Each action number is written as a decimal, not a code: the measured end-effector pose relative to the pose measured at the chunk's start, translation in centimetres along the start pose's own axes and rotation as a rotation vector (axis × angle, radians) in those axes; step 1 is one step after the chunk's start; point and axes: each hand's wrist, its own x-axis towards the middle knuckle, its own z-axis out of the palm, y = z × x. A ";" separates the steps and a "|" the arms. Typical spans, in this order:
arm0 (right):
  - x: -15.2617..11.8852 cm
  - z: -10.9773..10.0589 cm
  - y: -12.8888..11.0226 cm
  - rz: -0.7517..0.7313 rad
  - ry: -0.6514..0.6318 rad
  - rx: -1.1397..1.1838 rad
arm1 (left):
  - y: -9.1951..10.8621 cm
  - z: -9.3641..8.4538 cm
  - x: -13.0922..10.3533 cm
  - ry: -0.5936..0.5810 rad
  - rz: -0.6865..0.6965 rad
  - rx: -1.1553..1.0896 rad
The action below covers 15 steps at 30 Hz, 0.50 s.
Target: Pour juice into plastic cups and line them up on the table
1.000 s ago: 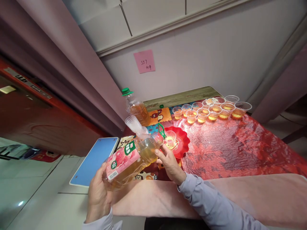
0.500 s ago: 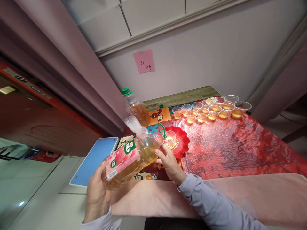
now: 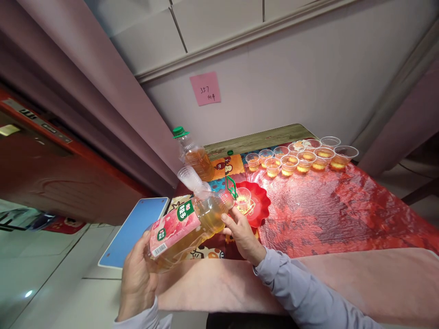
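A large clear bottle (image 3: 210,214) of pale yellow juice with a pink label is tilted, its neck pointing to the upper right. My left hand (image 3: 137,274) is wrapped around its base. My right hand (image 3: 244,236) grips it near the neck, thumb on the near side and fingers underneath. A green handle loop (image 3: 231,186) stands out by the neck. At the bottle's mouth, a clear plastic cup (image 3: 245,196) sits in a red scalloped dish (image 3: 264,201). Whether juice is flowing I cannot tell. Behind the bottle lie nested clear cups (image 3: 189,177).
Two rows of clear cups (image 3: 289,164) with amber juice stand at the back right of the red tablecloth (image 3: 325,210). A second juice bottle (image 3: 199,161) with a green cap stands at the back left, near a loose green cap (image 3: 230,152). A blue board (image 3: 132,233) is at left.
The view has shifted very slightly. Both hands keep their hold, and the bottle stays at nearly the same tilt over the dish.
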 end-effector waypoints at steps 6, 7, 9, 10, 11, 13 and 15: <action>0.0 0.0 0.1 -0.003 0.008 0.014 | 0.3 0.3 -0.4 -0.001 0.026 0.020; 0.0 0.0 0.1 -0.005 0.010 0.016 | 0.3 0.3 -0.4 -0.005 0.031 0.026; 0.0 0.0 0.1 -0.010 0.013 0.020 | 0.4 0.3 -0.4 -0.008 0.039 0.033; 0.0 0.0 0.1 -0.010 0.013 0.022 | 0.4 0.3 -0.4 -0.009 0.042 0.034; 0.0 0.0 0.1 -0.008 0.013 0.023 | 0.3 0.2 -0.3 -0.010 0.045 0.032; 0.0 0.0 0.0 -0.002 0.007 0.025 | 0.3 0.2 -0.2 -0.018 0.043 0.030; 0.0 0.0 0.0 0.002 0.001 0.029 | 0.3 0.1 -0.2 -0.022 0.043 0.030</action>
